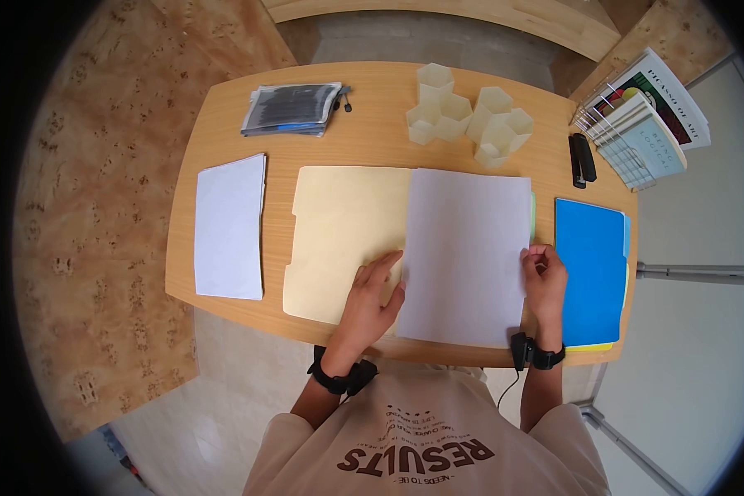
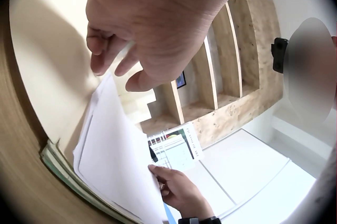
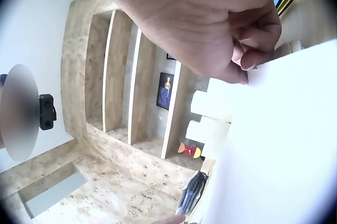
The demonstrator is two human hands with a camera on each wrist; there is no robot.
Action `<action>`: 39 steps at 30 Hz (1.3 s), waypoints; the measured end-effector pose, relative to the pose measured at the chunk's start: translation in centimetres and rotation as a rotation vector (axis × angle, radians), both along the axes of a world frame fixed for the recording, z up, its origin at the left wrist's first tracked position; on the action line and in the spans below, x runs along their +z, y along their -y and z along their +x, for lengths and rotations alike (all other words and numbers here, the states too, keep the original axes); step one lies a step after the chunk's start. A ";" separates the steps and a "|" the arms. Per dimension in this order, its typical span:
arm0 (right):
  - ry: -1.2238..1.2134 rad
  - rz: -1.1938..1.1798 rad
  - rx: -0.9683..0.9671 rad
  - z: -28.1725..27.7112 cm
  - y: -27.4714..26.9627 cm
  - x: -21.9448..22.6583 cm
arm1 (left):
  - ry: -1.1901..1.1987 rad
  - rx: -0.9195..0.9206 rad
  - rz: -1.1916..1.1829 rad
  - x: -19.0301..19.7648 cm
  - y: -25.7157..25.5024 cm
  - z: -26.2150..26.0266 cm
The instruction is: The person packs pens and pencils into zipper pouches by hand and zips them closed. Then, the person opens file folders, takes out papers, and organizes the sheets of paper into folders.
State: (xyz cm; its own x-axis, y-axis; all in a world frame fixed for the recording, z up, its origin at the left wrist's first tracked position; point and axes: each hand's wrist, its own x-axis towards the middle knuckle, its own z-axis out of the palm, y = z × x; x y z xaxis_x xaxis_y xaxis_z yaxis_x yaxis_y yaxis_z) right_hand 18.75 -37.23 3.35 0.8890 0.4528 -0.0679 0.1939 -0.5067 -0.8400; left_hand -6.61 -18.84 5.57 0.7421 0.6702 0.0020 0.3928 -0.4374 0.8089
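White sheets (image 1: pixel 467 256) lie over the right half of an opened cream folder (image 1: pixel 347 240). The left hand (image 1: pixel 374 302) rests at the sheets' left edge, its fingers loosely bent over the folder's fold; in the left wrist view this hand (image 2: pixel 152 24) is above the stack (image 2: pixel 116 155). At the sheets' right edge the right hand (image 1: pixel 545 285) pinches the paper between thumb and curled fingers, and the right wrist view shows that hand (image 3: pixel 210 29) holding the edge of the white paper (image 3: pixel 284 145). A green edge shows behind the sheets.
Another paper stack (image 1: pixel 229 227) lies left. A zip pouch (image 1: pixel 293 109) and translucent hexagonal holders (image 1: pixel 438 112) stand toward the back. Right are a black stapler (image 1: pixel 582 159), a blue folder (image 1: pixel 591 273) and a wire rack (image 1: pixel 616 145) with books.
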 end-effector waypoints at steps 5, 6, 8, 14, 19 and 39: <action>0.006 -0.003 0.006 -0.3 -0.2 -0.2 | -0.024 -0.029 -0.067 0.4 0.2 0.0; 0.015 -0.004 0.011 -0.3 -0.2 -0.2 | -0.018 -0.036 -0.054 0.4 0.3 0.0; 0.028 -0.014 0.017 -0.3 -0.2 -0.2 | -0.018 -0.040 -0.049 0.4 0.3 0.0; 0.035 -0.042 0.036 -0.3 -0.2 -0.1 | -0.024 -0.034 -0.056 0.6 0.4 0.1; 0.044 -0.043 0.034 -0.5 -0.3 -0.1 | -0.017 -0.042 -0.080 0.4 0.8 0.1; 0.065 -0.059 -0.012 -1.8 -0.3 0.2 | 0.007 -0.024 -0.026 0.2 0.6 -0.1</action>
